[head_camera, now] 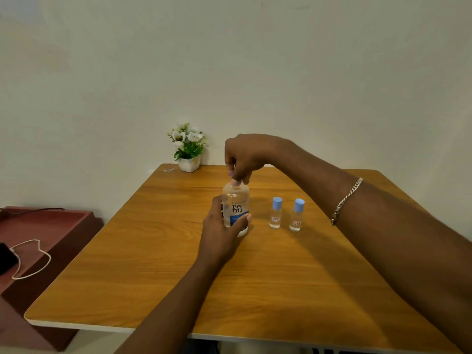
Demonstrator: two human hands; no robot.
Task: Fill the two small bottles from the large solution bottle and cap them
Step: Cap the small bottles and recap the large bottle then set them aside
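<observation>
On the counter [178, 277], near its middle, upright: the large solution bottle [236, 209]. Wrapped round the lower body by the left hand [221, 227], likely to keep it from turning. Pinched at the cap [236, 182] from above by the right hand [244, 158], fingers curled down, apparently to unscrew it. Just to the right, clear of both hands, side by side: the nearer small bottle [275, 214] and the farther small bottle [296, 216], blue caps on, seemingly not yet opened.

The large solution bottle [236, 200] reads "re-nu" in dark letters. On the blue band below, a white word begins "Fres"; the left hand [222, 227] covers the rest. The red-and-white labels on the left small bottle [275, 213] and right small bottle [296, 217] are too small to read.
</observation>
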